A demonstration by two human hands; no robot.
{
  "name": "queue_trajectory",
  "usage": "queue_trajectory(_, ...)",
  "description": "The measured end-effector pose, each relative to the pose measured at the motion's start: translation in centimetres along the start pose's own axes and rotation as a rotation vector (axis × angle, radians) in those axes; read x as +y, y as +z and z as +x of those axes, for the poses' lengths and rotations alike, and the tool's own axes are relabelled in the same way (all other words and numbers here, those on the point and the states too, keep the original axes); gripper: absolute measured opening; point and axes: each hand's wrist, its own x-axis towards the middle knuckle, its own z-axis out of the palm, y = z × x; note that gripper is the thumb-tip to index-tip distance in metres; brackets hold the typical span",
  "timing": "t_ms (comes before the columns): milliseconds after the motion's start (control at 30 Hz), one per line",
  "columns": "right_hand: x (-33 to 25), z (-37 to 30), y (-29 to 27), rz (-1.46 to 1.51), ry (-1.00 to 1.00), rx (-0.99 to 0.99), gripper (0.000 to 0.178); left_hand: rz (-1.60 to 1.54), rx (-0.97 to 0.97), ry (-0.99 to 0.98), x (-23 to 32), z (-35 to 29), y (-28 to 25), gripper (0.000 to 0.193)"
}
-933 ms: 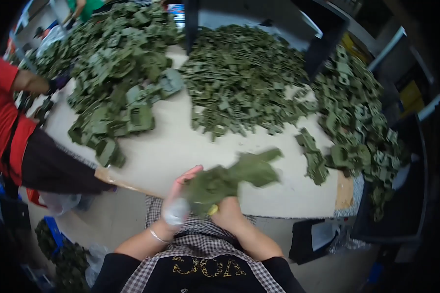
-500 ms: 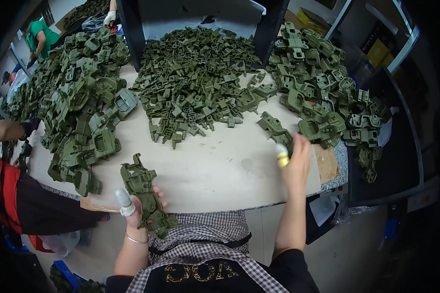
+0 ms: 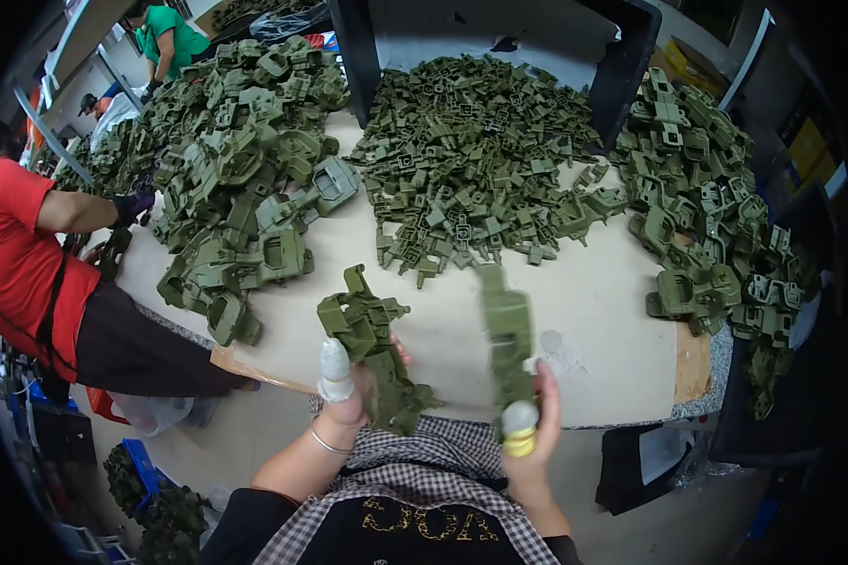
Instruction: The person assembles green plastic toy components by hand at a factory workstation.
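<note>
Pale, flat tabletop (image 3: 594,301) is carrying three heaps. Largest: a sprawling heap of bulky, hollow, olive-green plastic-looking parts (image 3: 254,169), covering the left side and reaching toward the far left corner. Next: a dense heap of small, blocky, olive-green pieces (image 3: 481,160), sitting at the middle of the far edge, spreading forward from between black upright panels (image 3: 353,56). Third: a heap of long, angular, olive-green parts (image 3: 716,202), running down the right edge toward the near right corner.

Left hand (image 3: 349,405) is cradling a jointed, irregular, olive-green part (image 3: 372,330) over the near edge, left of its middle. Fingers are curling behind the part, tips showing at its right side; the white-wrapped thumb (image 3: 334,367) is standing up along its left.

Right hand (image 3: 535,452) is gripping the lower end of an elongated, olive-green part (image 3: 509,330), thumb in front, fingers along the right side. This part is pointing away from the near edge, over the tabletop; it is showing blurred, fine detail unreadable. Smallest noted: a yellow band (image 3: 518,443) is circling the grey-tipped right thumb.

Progress (judgement) — one part is in each hand, the two being apart, no joining visible. Plenty is remaining: all three heaps are lying loose. Which heaps are holding finished work — cannot tell.
</note>
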Motion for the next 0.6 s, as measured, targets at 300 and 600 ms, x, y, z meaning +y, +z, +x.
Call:
queue_trajectory(300, -2.0, -0.2, 4.0, -0.367, -0.457, -0.330, 0.081, 0.099, -0.086, 0.095, 1.1, -1.6, 1.2, 0.083)
queue_trajectory(600, -1.1, -1.4, 4.6, -0.344, -0.435, -0.418, 0.088, 0.078, -0.051, 0.037, -0.3, -2.8, -0.1, 0.073)
